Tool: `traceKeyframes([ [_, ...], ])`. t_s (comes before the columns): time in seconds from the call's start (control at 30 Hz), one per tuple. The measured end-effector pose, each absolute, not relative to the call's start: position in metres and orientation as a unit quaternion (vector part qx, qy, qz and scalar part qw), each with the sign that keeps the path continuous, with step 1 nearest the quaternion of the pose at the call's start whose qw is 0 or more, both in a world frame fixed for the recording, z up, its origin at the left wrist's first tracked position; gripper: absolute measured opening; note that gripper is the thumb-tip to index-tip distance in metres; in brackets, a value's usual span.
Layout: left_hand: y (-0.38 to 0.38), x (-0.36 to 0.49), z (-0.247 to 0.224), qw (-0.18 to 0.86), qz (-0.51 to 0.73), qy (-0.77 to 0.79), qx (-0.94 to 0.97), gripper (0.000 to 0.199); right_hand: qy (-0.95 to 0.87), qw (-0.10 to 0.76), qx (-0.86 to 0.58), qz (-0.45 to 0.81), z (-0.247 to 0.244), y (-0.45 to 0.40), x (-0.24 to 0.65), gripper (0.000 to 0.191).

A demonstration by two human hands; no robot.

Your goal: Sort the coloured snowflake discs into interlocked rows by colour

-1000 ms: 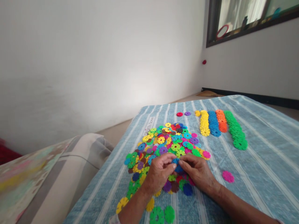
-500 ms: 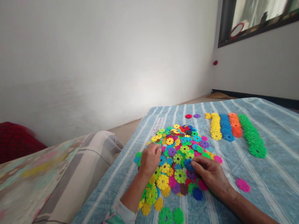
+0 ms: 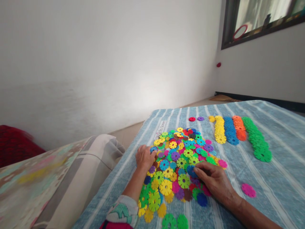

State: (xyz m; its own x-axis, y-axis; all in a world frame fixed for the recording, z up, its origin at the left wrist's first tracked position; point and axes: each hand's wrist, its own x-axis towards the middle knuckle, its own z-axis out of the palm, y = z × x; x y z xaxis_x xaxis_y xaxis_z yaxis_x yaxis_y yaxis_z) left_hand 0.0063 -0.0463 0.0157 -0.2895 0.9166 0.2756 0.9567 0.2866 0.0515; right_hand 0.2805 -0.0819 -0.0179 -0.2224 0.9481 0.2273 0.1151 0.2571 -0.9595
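Note:
A heap of colourful notched plastic snowflake discs (image 3: 183,180) lies on the blue striped cloth. At its left edge my left hand (image 3: 144,158) is closed, thumb and fingers around a blue snowflake disc (image 3: 153,149); its fingertips are partly hidden. On the right side of the heap, my right hand (image 3: 215,179) pinches another blue snowflake disc (image 3: 191,170) between thumb and forefinger, just over the other discs. Beside the right forearm lies a single pink disc (image 3: 248,190). Two green discs (image 3: 169,221) lie at the near edge of the view.
Overlapping rows of yellow discs (image 3: 219,130), blue discs (image 3: 230,130), orange discs (image 3: 239,128) and green discs (image 3: 258,141) run along the right. A red disc (image 3: 192,119) and a purple disc (image 3: 200,119) lie behind the heap. A covered surface (image 3: 78,171) stands left.
My left hand has moved left from over the heap to its left edge, where a blue disc now shows at its fingers. My right hand stays almost still with its blue disc.

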Motion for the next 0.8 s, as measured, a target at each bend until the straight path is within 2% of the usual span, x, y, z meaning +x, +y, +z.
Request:
traceKeyframes([
  [0.2,-0.047,0.003,0.016,0.077,-0.248,-0.759,-0.597,0.021,-0.644,0.468,-0.412,0.444,-0.014,-0.082,0.281,0.034],
  [0.3,-0.052,0.011,0.022,0.051,-0.293,-0.749,-0.592,0.023,-0.645,0.477,-0.404,0.439,-0.012,-0.082,0.280,0.035],
  [0.43,-0.066,0.043,0.032,-0.149,-0.434,-0.694,-0.555,0.028,-0.623,0.495,-0.397,0.458,-0.009,-0.081,0.278,0.037],
  [0.6,-0.088,0.096,0.037,-0.374,-0.452,-0.621,-0.519,0.027,-0.537,0.507,-0.401,0.542,-0.006,-0.079,0.274,0.044],
  [0.8,-0.097,0.119,0.033,-0.466,-0.448,-0.591,-0.483,0.039,-0.503,0.505,-0.395,0.579,-0.005,-0.072,0.271,0.045],
])
